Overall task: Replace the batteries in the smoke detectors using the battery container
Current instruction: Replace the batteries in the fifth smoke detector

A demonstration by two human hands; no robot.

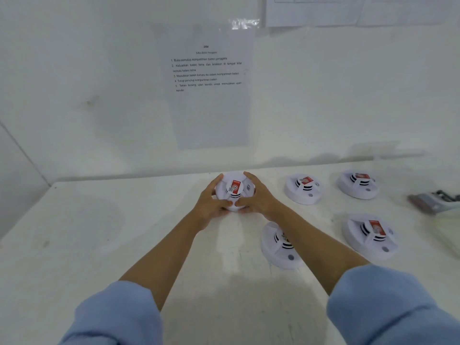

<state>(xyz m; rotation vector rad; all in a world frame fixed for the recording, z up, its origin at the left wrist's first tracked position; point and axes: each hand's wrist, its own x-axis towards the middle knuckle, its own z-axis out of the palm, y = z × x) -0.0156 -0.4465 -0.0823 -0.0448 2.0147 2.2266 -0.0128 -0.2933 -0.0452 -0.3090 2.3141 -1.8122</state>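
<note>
A round white smoke detector [235,189] with a red label is held above the far middle of the white table [99,245]. My left hand [211,204] grips its left side and my right hand [256,196] grips its right side, thumbs meeting on the near face. Several more white detectors lie face up to the right: one [302,189] and another [358,184] at the back, one [371,236] nearer, and one [276,245] partly hidden under my right forearm. At the right edge lies a clear battery container [438,202], blurred.
A printed instruction sheet [209,88] is taped to the white wall behind the table. More paper [348,8] hangs at the top right. The table's left edge runs diagonally at the far left.
</note>
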